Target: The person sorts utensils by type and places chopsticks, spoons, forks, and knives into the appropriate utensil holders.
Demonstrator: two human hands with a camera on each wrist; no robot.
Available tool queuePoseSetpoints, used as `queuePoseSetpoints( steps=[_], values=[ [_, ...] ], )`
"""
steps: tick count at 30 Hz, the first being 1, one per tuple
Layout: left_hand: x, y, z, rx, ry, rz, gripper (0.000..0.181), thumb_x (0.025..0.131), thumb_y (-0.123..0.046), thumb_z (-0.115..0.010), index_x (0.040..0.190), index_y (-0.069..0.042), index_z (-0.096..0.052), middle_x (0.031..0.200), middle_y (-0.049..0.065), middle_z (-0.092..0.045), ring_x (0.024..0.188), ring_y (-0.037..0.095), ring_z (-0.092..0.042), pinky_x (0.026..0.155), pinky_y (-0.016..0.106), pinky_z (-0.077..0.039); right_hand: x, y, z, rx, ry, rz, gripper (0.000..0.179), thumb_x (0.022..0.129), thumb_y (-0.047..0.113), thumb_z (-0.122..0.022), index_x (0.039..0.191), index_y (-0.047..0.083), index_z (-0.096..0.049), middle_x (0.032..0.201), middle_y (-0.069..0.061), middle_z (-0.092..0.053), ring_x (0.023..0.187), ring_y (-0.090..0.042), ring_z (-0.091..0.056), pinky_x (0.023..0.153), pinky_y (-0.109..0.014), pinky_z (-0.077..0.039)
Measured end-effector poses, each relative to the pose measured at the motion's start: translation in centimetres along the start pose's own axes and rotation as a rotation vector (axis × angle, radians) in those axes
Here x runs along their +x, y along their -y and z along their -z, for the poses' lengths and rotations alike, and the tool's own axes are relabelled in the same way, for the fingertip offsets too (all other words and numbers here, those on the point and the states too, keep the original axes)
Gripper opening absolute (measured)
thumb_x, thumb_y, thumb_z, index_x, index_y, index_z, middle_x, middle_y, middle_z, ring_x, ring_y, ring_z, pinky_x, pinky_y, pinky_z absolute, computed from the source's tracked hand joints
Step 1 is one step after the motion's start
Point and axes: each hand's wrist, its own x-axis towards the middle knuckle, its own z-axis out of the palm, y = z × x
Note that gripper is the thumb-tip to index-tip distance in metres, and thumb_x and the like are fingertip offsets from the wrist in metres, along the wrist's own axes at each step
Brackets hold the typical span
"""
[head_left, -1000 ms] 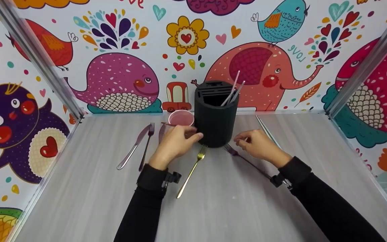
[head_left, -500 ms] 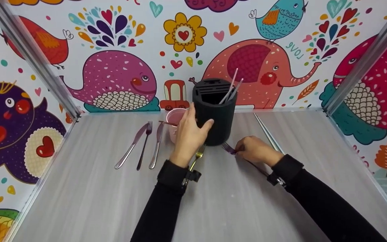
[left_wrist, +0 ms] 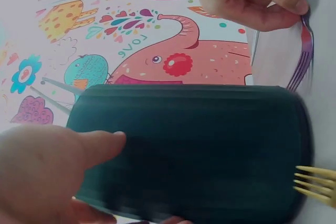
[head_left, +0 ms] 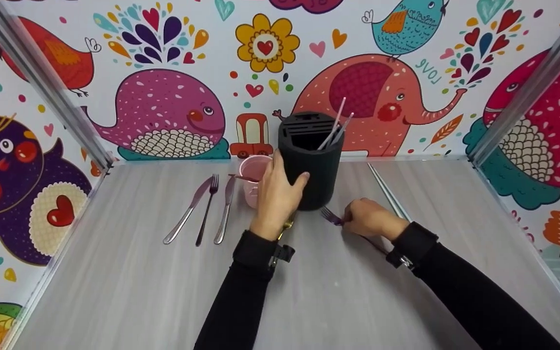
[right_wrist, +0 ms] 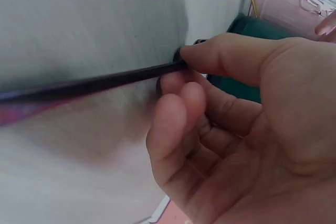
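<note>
My left hand grips the side of a dark utensil holder, thumb on its front and fingers along its left side. The holder stands upright, with a few thin pale sticks leaning in its top. Just right of its base, my right hand pinches a purple fork by the neck between thumb and fingers. In the right wrist view, the fork's dark handle runs out from the fingertips. A gold fork lies by the holder's base, partly hidden behind the left hand in the head view.
A pink cup stands left of the holder, with a thin brown stick across it. Further left lie two table knives and a dark fork. A pair of chopsticks lies on the right. Patterned panels stand behind and at both sides.
The left hand has moved right from the cup onto the utensil holder and taken hold of it. The right hand has lowered onto the purple fork and pinched it.
</note>
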Motion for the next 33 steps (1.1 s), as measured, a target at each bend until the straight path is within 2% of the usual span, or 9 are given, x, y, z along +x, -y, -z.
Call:
queuePoseSetpoints(
  steps=[7,15,18,20,26,29,33],
  values=[
    [-0.1,-0.3,0.0,0.008,-0.001,-0.001,0.091,0.105,-0.04,-0.076,0.175,-0.007,-0.028,0.179,0.015,-0.038,0.159,0.033,-0.049,0.134,0.054,-0.037,0.0,-0.2,0.3,0.177,0.06,-0.031,0.011,0.1,0.007,-0.068,0.101,0.001,-0.077,0.077,-0.008,-0.076,0.064,-0.013,-0.072,0.06,-0.025,-0.055],
    [0.1,-0.3,0.4,-0.013,0.012,-0.004,0.089,0.106,-0.039,-0.075,0.175,-0.007,-0.028,0.179,0.015,-0.038,0.159,0.033,-0.048,0.135,0.054,-0.036,0.0,-0.4,0.4,0.148,0.0,0.026,0.018,0.099,0.001,-0.065,0.109,-0.002,-0.08,0.074,-0.007,-0.077,0.062,-0.014,-0.072,0.062,-0.027,-0.055],
    [0.2,-0.2,0.5,-0.003,0.011,-0.007,0.088,0.106,-0.04,-0.074,0.175,-0.008,-0.029,0.179,0.015,-0.038,0.159,0.033,-0.049,0.134,0.054,-0.036,-0.2,-0.6,1.0,0.124,-0.068,0.068,0.021,0.094,-0.001,-0.063,0.107,-0.001,-0.081,0.08,-0.006,-0.077,0.069,-0.014,-0.068,0.067,-0.029,-0.053],
    [0.2,-0.2,0.5,0.002,0.01,-0.012,0.088,0.106,-0.04,-0.074,0.175,-0.008,-0.03,0.179,0.016,-0.039,0.159,0.033,-0.049,0.134,0.054,-0.037,-0.4,-0.7,1.7,0.151,-0.118,0.095,0.02,0.093,-0.002,-0.062,0.104,-0.001,-0.078,0.084,-0.009,-0.075,0.07,-0.015,-0.065,0.066,-0.03,-0.053],
    [0.3,-0.1,0.6,0.021,0.008,-0.014,0.087,0.106,-0.041,-0.074,0.174,-0.007,-0.031,0.178,0.015,-0.041,0.158,0.032,-0.051,0.134,0.055,-0.038,-1.2,-0.1,3.4,0.408,-0.243,0.122,0.009,0.107,0.006,-0.064,0.102,0.001,-0.069,0.084,-0.016,-0.07,0.066,-0.024,-0.069,0.062,-0.03,-0.059],
    [0.4,0.0,0.6,0.03,0.01,-0.015,0.088,0.106,-0.042,-0.074,0.174,-0.007,-0.031,0.178,0.015,-0.041,0.157,0.032,-0.052,0.133,0.055,-0.039,-1.7,0.8,4.1,0.483,-0.374,0.165,0.009,0.108,0.007,-0.066,0.101,0.003,-0.068,0.083,-0.016,-0.07,0.067,-0.029,-0.071,0.064,-0.029,-0.061],
    [0.4,0.0,0.5,0.019,0.015,-0.019,0.089,0.106,-0.042,-0.074,0.175,-0.006,-0.03,0.179,0.015,-0.04,0.158,0.032,-0.051,0.134,0.054,-0.038,-2.7,2.8,5.5,0.565,-0.606,0.277,0.008,0.106,0.001,-0.066,0.098,0.001,-0.068,0.082,-0.014,-0.07,0.065,-0.026,-0.07,0.061,-0.027,-0.061]
  ],
)
